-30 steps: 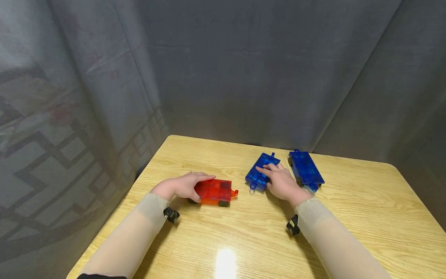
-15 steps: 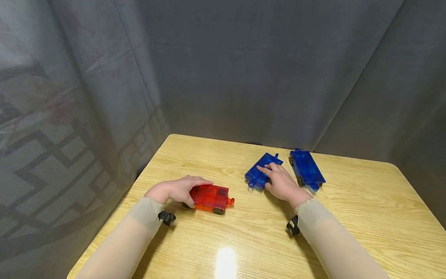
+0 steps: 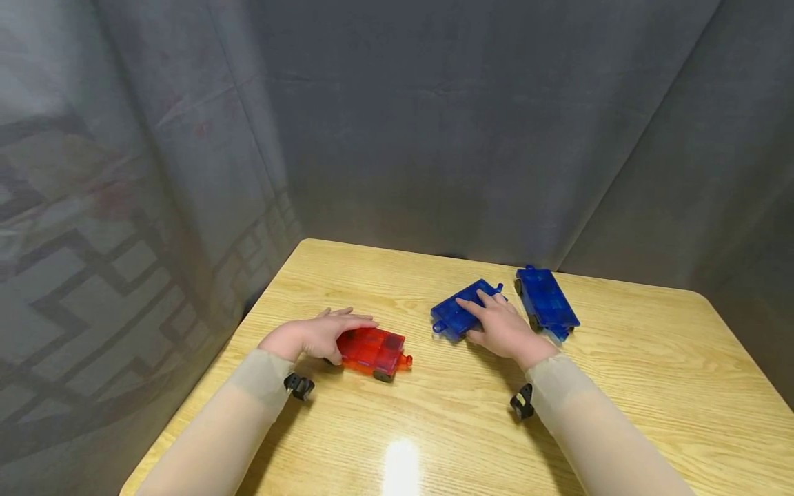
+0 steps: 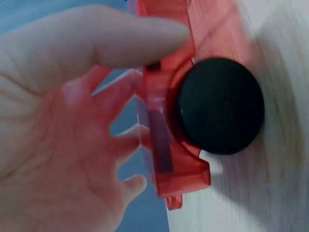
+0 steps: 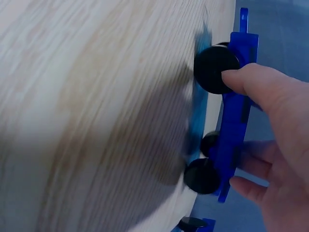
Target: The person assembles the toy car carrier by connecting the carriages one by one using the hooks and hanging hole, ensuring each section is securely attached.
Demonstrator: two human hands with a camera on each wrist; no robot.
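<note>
While hands grip them, translucent wheeled carts [image 3: 374, 350] gleam.

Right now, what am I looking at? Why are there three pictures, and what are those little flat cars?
These are a person's two hands, filmed by three small cameras at once. The big picture comes from a camera on the person's head, looking down at a wooden table. The other two come from cameras strapped to each wrist, so they are very close up and a little blurry.

On the table are three flat see-through toy wagons with black wheels. The left hand holds the red wagon; in the left wrist picture the thumb curls over its edge next to one black wheel. The right hand grips a blue wagon, with fingers on top and the thumb by a wheel. A second blue wagon sits just beyond, touched by nobody. Grey curtains hang behind.
</note>
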